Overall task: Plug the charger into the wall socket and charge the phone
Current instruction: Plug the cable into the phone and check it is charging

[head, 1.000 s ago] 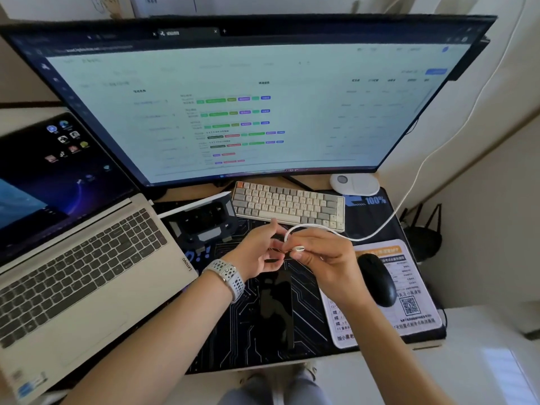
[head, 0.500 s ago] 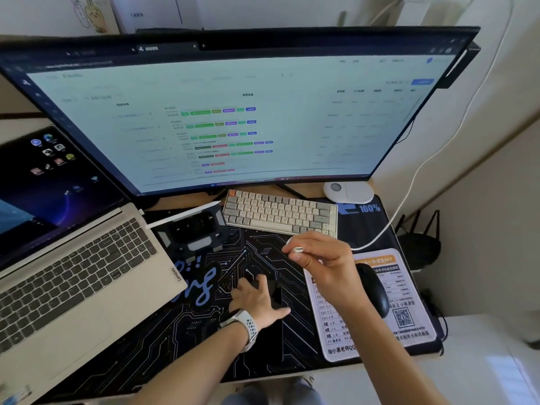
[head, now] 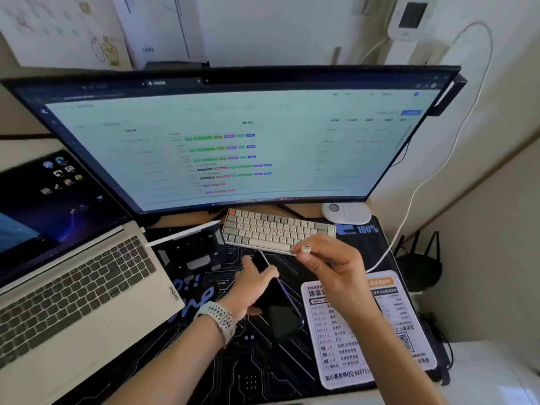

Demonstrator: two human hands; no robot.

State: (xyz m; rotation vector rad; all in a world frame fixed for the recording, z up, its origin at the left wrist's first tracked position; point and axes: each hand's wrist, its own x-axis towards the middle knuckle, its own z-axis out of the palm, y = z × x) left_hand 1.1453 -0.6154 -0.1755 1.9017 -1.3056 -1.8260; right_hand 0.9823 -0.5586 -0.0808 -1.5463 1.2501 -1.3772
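A dark phone (head: 277, 302) is tilted up off the black desk mat (head: 257, 375). My left hand (head: 254, 285), with a pale watch on the wrist, grips the phone's upper left edge. My right hand (head: 330, 264) hovers just right of the phone and pinches the white cable plug (head: 306, 248) between thumb and finger, a short way above the phone's top end. The white cable (head: 409, 206) runs from behind that hand up the right wall to a white charger (head: 410, 19) at the top right. How the charger sits on the wall is not clear.
A big curved monitor (head: 233, 141) fills the back. A laptop (head: 73, 287) sits at left, a small pale keyboard (head: 277, 229) under the monitor, a black dock (head: 190, 249) between them. A printed white pad (head: 365, 331) lies at right, and a white round device (head: 346, 213) behind.
My left hand let go of the cable, dropped to the mat and took hold of the phone, lifting its edge. My right hand kept the plug and stayed raised. The view tilted upward.
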